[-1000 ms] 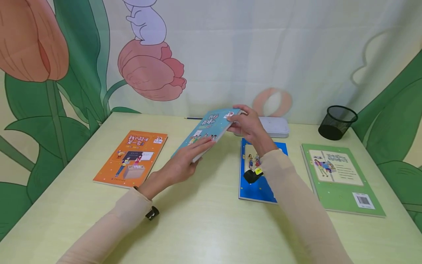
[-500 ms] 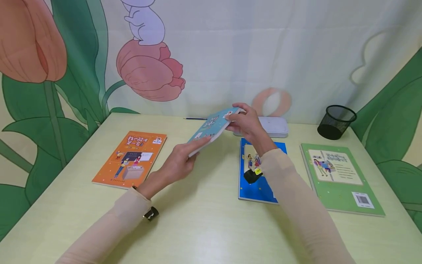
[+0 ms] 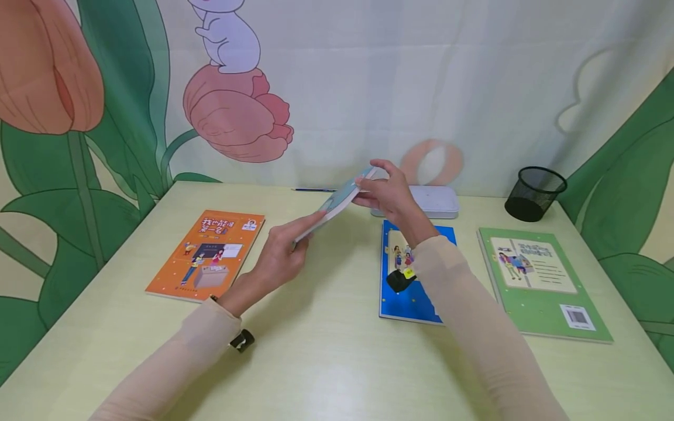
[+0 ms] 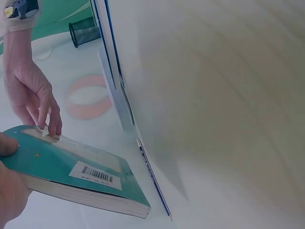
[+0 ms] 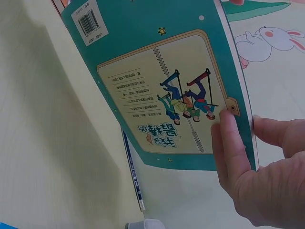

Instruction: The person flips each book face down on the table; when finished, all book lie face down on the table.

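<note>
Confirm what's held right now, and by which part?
The teal book, held off the table: the left hand grips its near corner, the right hand pinches its far edge.

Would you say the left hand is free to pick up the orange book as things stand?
Probably not yet: the left hand grips the teal book with the right hand. The orange book lies uncovered beside it.

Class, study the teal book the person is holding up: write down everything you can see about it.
The teal book is a thin paperback, lifted clear of the table and tilted, nearly edge-on to the head camera. Its back cover, seen by the wrist cameras, carries a cream panel with cartoon children, printed lines, small stars and a white barcode label. Pale page edges show along one side. The left hand grips its near end; the right hand pinches its far corner.
</note>
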`<state>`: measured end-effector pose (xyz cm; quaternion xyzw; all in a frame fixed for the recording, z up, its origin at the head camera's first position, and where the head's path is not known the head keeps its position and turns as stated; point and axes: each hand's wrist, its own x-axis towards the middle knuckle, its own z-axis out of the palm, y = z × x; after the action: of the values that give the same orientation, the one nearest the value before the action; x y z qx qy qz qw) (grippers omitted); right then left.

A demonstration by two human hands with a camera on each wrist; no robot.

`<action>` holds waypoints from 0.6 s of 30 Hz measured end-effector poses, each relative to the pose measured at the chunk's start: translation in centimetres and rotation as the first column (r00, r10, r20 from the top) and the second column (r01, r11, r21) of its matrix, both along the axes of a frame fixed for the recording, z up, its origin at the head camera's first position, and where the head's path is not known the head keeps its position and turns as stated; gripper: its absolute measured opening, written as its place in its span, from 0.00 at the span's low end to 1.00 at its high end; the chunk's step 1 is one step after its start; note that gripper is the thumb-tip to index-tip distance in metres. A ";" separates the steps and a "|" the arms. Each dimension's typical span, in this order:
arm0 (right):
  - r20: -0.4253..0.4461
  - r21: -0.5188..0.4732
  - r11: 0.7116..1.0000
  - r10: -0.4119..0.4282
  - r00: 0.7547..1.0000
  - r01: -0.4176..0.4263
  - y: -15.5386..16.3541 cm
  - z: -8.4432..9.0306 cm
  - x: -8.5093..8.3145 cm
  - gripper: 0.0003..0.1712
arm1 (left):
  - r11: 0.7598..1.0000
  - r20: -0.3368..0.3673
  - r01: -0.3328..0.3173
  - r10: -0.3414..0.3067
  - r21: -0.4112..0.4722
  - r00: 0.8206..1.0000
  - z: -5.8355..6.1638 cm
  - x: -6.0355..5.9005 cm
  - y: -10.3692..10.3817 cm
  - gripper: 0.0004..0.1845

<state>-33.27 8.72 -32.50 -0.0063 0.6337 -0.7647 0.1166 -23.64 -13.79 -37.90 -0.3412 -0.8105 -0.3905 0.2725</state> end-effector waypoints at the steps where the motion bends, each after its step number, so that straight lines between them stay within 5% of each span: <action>1: 0.004 -0.003 1.000 -0.003 1.000 0.003 0.0 0.0 0.0 0.39 | 1.000 -0.001 -0.004 0.004 0.013 1.000 0.1 0.0 0.0 0.28; 8: 0.019 -0.042 0.999 -0.031 0.999 0.032 0.0 0.2 0.1 0.44 | 0.993 0.015 -0.052 0.050 0.102 0.999 0.8 -0.3 -0.2 0.27; 18: -0.067 -0.005 0.999 -0.035 0.997 0.035 -0.2 -0.6 0.3 0.44 | 0.969 0.013 -0.086 0.086 0.231 0.996 1.2 -0.6 -0.6 0.24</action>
<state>-32.96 8.47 -33.14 -0.0209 0.6358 -0.7672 0.0817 -24.22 -14.36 -36.67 -0.2712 -0.7738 -0.4705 0.3260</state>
